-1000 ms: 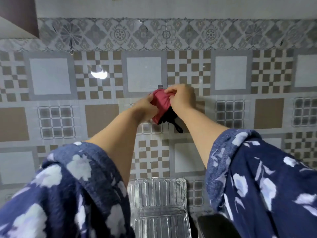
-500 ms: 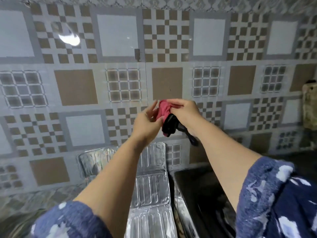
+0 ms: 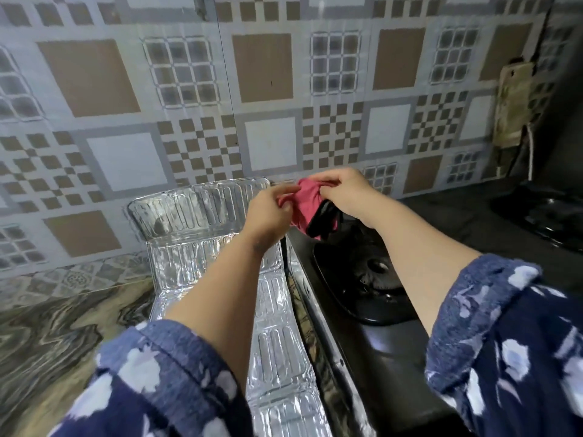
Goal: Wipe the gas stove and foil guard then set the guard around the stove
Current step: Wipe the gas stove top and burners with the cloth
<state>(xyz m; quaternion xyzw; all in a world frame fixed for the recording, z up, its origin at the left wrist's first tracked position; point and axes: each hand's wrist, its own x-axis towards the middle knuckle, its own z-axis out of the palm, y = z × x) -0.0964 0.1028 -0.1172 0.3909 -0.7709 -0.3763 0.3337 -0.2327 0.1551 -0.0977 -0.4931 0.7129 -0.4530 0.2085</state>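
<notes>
Above the stove (image 3: 372, 275) you hold a pink-and-black cloth (image 3: 307, 205) bunched between both hands: your left hand (image 3: 268, 212) pinches its near edge, your right hand (image 3: 342, 192) grips the top. Loose black ends dangle just over the burner and could snag on it as you lower the cloth. Beside your left forearm the foil guard (image 3: 195, 216) lies on the bench (image 3: 63, 326), one end leaning up the wall; a careless sweep would likely crumple it.
</notes>
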